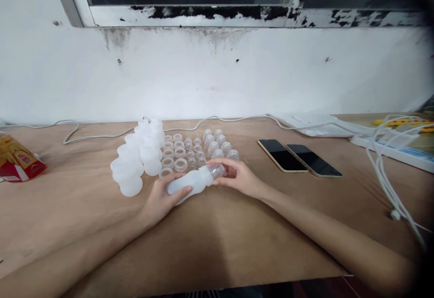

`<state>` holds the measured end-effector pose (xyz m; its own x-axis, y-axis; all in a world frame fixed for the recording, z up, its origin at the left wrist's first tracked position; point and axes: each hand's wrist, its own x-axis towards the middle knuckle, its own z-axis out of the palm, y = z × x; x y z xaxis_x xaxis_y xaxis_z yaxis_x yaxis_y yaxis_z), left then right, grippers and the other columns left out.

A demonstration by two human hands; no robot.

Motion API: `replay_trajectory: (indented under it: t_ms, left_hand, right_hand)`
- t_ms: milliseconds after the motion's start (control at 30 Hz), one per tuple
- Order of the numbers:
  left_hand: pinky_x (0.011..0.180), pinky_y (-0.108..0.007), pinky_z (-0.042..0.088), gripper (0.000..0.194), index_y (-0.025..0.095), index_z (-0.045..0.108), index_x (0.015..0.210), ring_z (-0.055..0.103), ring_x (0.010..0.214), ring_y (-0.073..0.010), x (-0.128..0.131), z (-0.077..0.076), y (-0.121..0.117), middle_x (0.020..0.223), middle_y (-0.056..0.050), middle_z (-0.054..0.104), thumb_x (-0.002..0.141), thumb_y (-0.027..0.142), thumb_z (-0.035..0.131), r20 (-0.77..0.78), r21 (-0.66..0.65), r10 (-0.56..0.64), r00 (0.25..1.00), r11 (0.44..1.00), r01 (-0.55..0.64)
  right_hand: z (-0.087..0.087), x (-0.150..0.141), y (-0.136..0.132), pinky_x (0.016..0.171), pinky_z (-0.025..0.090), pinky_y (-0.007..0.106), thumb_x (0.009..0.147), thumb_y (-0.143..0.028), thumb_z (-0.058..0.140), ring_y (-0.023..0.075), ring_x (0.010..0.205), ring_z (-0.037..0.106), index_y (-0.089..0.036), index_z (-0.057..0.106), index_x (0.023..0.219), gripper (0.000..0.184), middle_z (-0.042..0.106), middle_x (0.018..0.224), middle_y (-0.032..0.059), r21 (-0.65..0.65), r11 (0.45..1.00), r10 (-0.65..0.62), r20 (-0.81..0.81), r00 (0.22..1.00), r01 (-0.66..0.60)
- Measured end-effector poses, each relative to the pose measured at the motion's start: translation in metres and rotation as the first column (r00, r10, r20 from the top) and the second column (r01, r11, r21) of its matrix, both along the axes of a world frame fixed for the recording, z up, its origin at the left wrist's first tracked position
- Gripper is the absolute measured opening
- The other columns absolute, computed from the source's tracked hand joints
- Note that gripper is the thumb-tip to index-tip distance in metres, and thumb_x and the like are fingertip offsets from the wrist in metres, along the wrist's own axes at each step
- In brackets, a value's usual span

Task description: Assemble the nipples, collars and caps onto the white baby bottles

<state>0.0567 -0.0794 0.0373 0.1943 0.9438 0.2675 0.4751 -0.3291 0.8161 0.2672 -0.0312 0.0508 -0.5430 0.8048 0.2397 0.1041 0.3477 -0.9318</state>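
Observation:
A whitish, translucent baby bottle (191, 182) lies tilted between my hands above the wooden table. My left hand (166, 194) is wrapped round its body, thumb on the near side. The fingers of my right hand (237, 176) grip the clear cap (216, 170) at the bottle's upper end. Just behind are several clear domed caps (213, 148), several small clear nipples (191, 154) and several translucent rings (181, 165), set out in rows. To the left of these stand several frosted white bottles (131, 185) in a close group.
Two phones (283, 155) lie to the right on the wooden table (271, 253). Farther right are a power strip (393, 153) and looped white cables (379, 167). A plastic bag (312, 125) lies by the wall. At the far left sits a red and yellow package (20, 160).

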Motion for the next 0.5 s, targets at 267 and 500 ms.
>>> replay_trajectory:
  t_ms: [267,500]
  left_hand:
    - [0.084,-0.033,0.040,0.036,0.019,0.043,0.102,0.048,0.098,-0.0194,0.010,-0.006,-0.003,0.106,-0.005,0.051,0.070,0.029,0.058,0.278,0.065,-0.209,0.937,0.978,0.199]
    - [0.077,-0.030,0.043,0.033,0.019,0.042,0.102,0.049,0.091,-0.0154,0.011,-0.015,0.002,0.099,-0.005,0.047,0.073,0.028,0.055,0.397,-0.059,-0.167,0.903,0.977,0.207]
  right_hand:
    - [-0.006,-0.016,-0.017,0.086,0.041,0.037,0.056,-0.038,0.069,0.0215,0.101,0.049,-0.020,0.045,0.108,0.060,0.053,0.108,0.0088,0.094,0.995,0.025,-0.046,0.999,-0.020]
    - [0.023,0.057,0.074,0.071,0.047,0.036,0.065,-0.043,0.058,0.0225,0.091,0.055,-0.020,0.045,0.103,0.046,0.055,0.105,0.0079,0.296,0.693,-0.625,-0.209,0.752,0.658]
